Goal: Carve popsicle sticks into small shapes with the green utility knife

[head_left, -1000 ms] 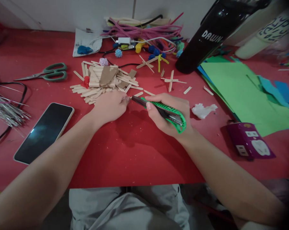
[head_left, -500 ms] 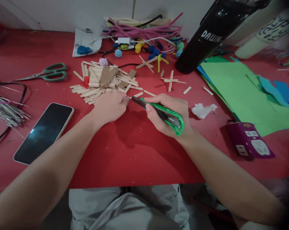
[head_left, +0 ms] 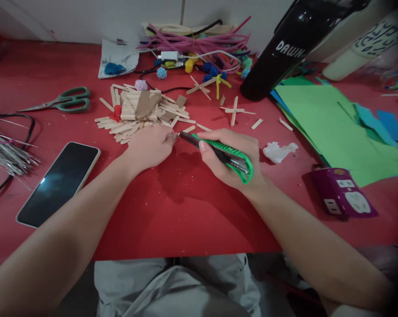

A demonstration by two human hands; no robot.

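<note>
My right hand (head_left: 233,154) is closed around a green utility knife (head_left: 223,152), its tip pointing left at my left hand's fingertips. My left hand (head_left: 151,145) lies knuckles up on the red table (head_left: 172,211), fingers curled and pressed down on something small that they hide. Just behind the left hand lies a heap of wooden craft sticks (head_left: 142,114) with a piece of brown cardboard (head_left: 147,105) on top. Short stick offcuts (head_left: 190,128) lie right by the knife tip.
A phone (head_left: 58,182) lies face up at the left, green-handled scissors (head_left: 67,100) beyond it. Silver wires (head_left: 5,152) sit at the left edge. Green and blue paper sheets (head_left: 337,123), a purple socket adapter (head_left: 344,198), a black bottle (head_left: 284,48) and crumpled tissue (head_left: 279,152) fill the right. Pipe cleaners (head_left: 199,42) lie at the back.
The knife and my right hand have shifted slightly left and up; the left hand has stayed in place.
</note>
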